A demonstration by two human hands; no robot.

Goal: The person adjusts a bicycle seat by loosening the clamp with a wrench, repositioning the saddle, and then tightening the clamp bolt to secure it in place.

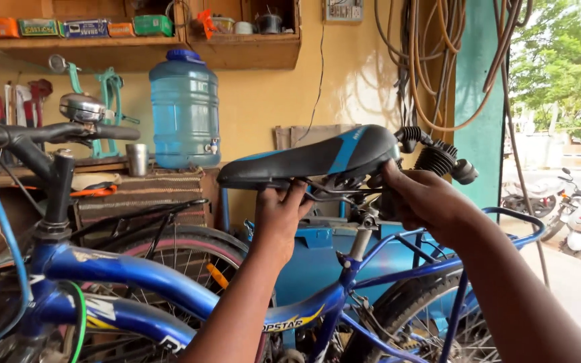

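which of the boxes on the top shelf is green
The green box, the rightmost of the row on the wooden shelf, above the blue water jug. The others in the row are orange, or pale and dark with blue.

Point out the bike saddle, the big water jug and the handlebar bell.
saddle (317,158): head view, on the black and blue top.
water jug (184,111): head view, on the middle of the blue body.
bell (82,106): head view, on the metal dome.
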